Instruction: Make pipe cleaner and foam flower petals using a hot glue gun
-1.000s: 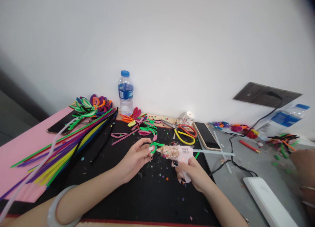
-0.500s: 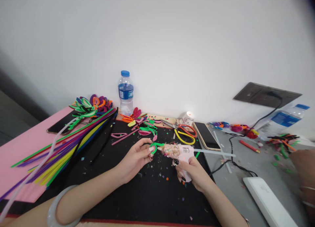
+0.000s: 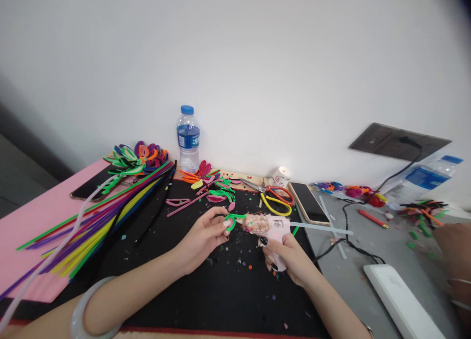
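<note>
Pinched in my left hand (image 3: 206, 238) is a curled green pipe cleaner (image 3: 231, 223), its loose end pointing right. My right hand (image 3: 285, 255) grips the handle of a pale pink glue gun (image 3: 276, 226). Its crusted nozzle points left, at or very close to the curl; I cannot tell whether they touch. A translucent glue stick (image 3: 316, 227) sticks out of the gun's back. Just beyond my hands lie green and pink pipe cleaner pieces (image 3: 221, 193) and scissors (image 3: 278, 201) with red and yellow handles.
On the left lies a bundle of coloured pipe cleaners (image 3: 110, 216). A water bottle (image 3: 188, 138) stands by the wall. Behind the gun are a paper cup (image 3: 280, 177) and a phone (image 3: 309, 203). A white power strip (image 3: 399, 297) sits right, near another person's blurred hand (image 3: 454, 250).
My hands, the glue gun and the green curl stay almost in place. The other person's hand at the right edge shifts slightly.
</note>
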`<move>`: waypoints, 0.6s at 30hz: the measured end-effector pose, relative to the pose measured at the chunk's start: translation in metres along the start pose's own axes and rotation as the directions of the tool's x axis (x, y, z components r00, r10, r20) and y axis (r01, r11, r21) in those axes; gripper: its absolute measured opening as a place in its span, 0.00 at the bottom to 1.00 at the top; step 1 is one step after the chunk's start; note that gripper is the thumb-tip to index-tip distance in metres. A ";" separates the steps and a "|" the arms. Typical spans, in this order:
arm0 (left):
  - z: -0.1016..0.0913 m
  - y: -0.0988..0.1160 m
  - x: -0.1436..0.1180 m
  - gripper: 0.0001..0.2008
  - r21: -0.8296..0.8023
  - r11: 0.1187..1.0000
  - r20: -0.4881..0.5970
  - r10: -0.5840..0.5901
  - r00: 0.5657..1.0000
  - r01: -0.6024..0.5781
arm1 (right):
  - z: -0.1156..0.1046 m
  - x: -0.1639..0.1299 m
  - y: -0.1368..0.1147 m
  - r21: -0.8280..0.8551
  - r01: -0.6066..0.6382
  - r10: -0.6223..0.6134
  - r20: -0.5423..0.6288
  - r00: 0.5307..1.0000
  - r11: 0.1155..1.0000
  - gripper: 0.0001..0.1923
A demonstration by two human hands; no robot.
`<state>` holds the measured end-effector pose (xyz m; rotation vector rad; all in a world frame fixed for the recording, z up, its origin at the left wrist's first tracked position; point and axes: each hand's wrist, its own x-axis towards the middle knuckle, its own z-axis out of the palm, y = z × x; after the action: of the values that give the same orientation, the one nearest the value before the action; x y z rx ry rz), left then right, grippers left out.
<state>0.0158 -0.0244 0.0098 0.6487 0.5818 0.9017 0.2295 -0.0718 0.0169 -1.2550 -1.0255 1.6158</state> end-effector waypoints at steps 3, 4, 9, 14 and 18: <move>0.000 0.000 0.000 0.11 0.003 1.000 -0.002 -0.003 1.000 0.003 | 0.000 0.000 0.000 -0.011 0.004 -0.004 0.000 1.000 1.000 0.16; 0.000 0.000 0.000 0.11 0.004 1.000 0.001 -0.004 1.000 0.004 | 0.000 0.000 0.000 -0.020 0.005 -0.005 -0.003 1.000 1.000 0.16; 0.000 0.000 0.000 0.10 0.003 1.000 0.015 0.013 1.000 -0.013 | -0.001 0.000 0.001 -0.093 0.043 -0.047 -0.039 0.998 0.995 0.14; 0.001 0.003 -0.001 0.10 0.011 1.000 0.006 0.013 1.000 -0.014 | -0.005 0.002 -0.002 -0.155 0.054 -0.080 -0.168 0.982 0.986 0.11; 0.002 0.005 -0.002 0.11 0.027 1.000 -0.013 0.014 1.000 -0.014 | -0.017 0.002 -0.006 -0.214 0.126 -0.183 -0.269 0.946 0.969 0.13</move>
<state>0.0139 -0.0244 0.0151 0.6722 0.6028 0.9132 0.2467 -0.0656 0.0188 -1.4515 -1.0855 1.1928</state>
